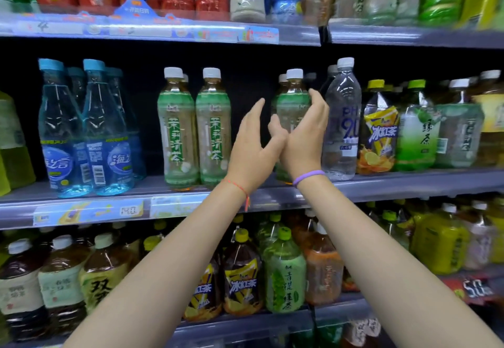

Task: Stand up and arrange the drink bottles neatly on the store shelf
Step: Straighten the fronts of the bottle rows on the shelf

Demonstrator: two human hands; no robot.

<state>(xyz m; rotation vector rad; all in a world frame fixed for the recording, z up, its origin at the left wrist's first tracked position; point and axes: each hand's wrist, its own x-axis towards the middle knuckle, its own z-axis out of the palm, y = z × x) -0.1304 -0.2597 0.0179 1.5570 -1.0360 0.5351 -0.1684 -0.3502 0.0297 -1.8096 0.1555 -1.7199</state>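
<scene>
My right hand [305, 135], with a purple band at the wrist, is cupped at a green-label tea bottle [292, 94] standing upright on the middle shelf [381, 184]. Its fingers lie along the bottle's right side and the thumb is in front, without a plain grip. My left hand [251, 151] is raised just left of it with fingers straight and pointing up, its thumb touching the right hand. It holds nothing. Two matching tea bottles [195, 129] stand upright further left, with a gap between them and the one at my right hand.
A clear water bottle [342, 118] stands right of the tea bottle, then an iced tea bottle [379, 135] and green tea bottles. Blue water bottles [87, 135] stand at the left. Shelves above and below are packed with upright bottles.
</scene>
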